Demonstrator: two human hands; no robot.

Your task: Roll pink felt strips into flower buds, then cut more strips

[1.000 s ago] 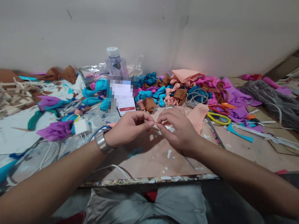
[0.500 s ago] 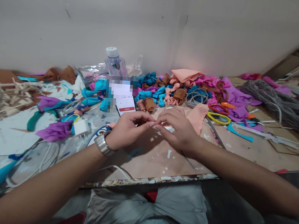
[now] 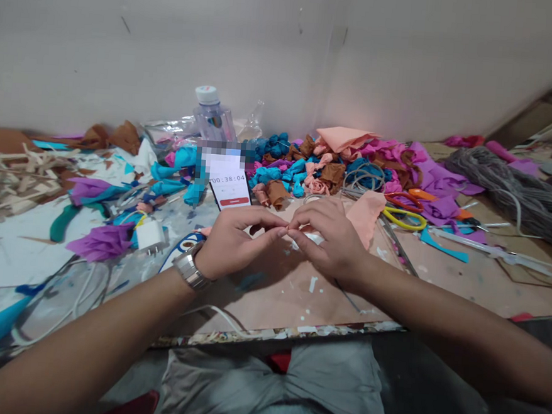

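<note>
Fingertips meet over the table [image 3: 273, 308]: my left hand [image 3: 238, 239] and my right hand [image 3: 323, 239] both pinch at one spot. Whatever is between them is too small and too covered by the fingers to make out. A metal watch band circles my left wrist. Just behind my right hand lies a peach crepe paper piece [image 3: 366, 214]. Beyond my left hand a phone [image 3: 230, 182] showing a timer leans upright. A heap of crumpled crepe paper pieces [image 3: 302, 171] in blue, brown, peach and pink spreads behind both hands.
Yellow-handled scissors [image 3: 404, 219] and a glue gun [image 3: 490, 248] lie to the right, before a grey cord bundle [image 3: 514, 186]. A bottle [image 3: 213, 117] stands by the wall. Leftward are a white charger [image 3: 150, 235], green-handled pliers [image 3: 63, 223] and wooden sticks [image 3: 18, 173].
The timer on the phone reads on. Both hands stay nearly in place with their fingertips together; only tiny finger shifts show.
</note>
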